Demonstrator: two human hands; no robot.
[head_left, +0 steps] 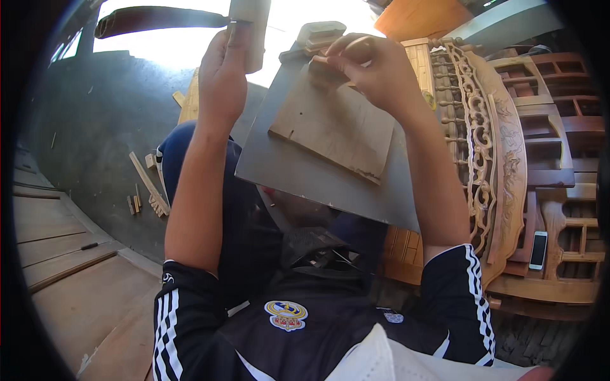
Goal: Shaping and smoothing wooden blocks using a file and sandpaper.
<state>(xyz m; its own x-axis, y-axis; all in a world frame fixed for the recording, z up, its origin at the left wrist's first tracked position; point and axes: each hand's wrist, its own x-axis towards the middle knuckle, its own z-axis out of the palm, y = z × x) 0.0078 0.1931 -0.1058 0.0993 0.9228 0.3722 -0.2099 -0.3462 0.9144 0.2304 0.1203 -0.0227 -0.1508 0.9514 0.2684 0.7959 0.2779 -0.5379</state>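
Observation:
My left hand (222,82) is closed on a pale wooden block (255,38) at the upper middle; a long dark tool (155,22) juts leftward from beside it, and I cannot tell how they connect. My right hand (375,76) is closed on a small rounded wooden piece (359,48), low over a worn wooden board (330,134). That board lies on a larger grey panel (267,164) in front of me. Behind my right hand, small wooden blocks (311,33) sit at the panel's far end.
Carved wooden furniture parts (511,159) stack along the right, with a white phone (539,249) on them. Wood offcuts (143,174) lie on the dark floor (95,140) at left. Wooden panels (70,292) fill the lower left. An orange board (413,18) stands at the back.

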